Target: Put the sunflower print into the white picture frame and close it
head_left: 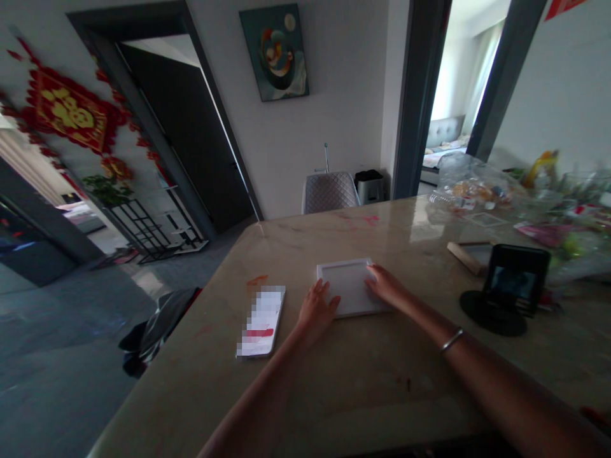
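A flat white square tray (346,286) with a raised rim lies on the marble tabletop (363,375). My left hand (317,310) rests at its lower left edge, fingers spread, with the fingertips on the rim. My right hand (384,284) lies on the tray's right side, its fingers on the white surface. Neither hand closes around it. To the left of my left hand, a smartphone (261,321) lies face up with a blurred screen, not touching the hand.
A black stand with a dark device (513,286) and a wooden handle (463,257) sit to the right. Plastic bags and food packets (477,191) crowd the far right. A dark bag (162,331) sits beyond the table's left edge. A grey chair (329,192) stands behind the table.
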{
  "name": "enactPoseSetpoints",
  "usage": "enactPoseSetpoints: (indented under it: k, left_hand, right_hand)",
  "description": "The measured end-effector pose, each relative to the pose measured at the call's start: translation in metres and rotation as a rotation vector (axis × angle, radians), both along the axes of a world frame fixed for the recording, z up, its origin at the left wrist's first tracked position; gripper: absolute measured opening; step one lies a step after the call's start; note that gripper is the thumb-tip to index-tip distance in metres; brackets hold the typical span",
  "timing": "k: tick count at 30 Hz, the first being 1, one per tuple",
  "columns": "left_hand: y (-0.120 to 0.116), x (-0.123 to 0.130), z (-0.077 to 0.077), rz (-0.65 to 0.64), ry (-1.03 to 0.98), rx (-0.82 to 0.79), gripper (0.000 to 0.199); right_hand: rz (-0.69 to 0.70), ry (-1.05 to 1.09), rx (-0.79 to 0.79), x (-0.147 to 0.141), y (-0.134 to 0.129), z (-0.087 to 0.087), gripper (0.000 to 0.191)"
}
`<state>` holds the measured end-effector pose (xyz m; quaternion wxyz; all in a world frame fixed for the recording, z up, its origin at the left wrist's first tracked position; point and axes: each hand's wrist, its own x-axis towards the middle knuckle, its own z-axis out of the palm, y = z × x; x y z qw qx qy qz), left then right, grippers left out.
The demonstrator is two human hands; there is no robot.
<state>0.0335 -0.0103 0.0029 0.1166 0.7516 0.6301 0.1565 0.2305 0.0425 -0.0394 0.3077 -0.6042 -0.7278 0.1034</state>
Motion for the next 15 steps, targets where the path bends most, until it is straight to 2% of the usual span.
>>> enactPoseSetpoints:
  k: [5,10,12,15]
  left_hand:
    - [0.000,-0.002,0.000,0.037,0.023,0.076,0.045]
    - [0.005,-0.005,0.007,0.099,0.026,0.218,0.030]
    - [0.007,-0.006,0.013,0.128,0.014,0.217,0.037]
    - [0.008,-0.006,0.024,0.138,-0.104,0.049,0.060]
  right_hand:
    - [-0.012,-0.100,0.025,-0.002,-0.009,0.006,0.042]
    - [-0.045,-0.111,0.042,0.002,-0.016,0.029,0.031]
    - [-0.076,-0.055,-0.033,0.001,-0.020,0.040,0.045]
    - [-0.043,0.155,-0.156,-0.001,-0.026,0.054,0.064]
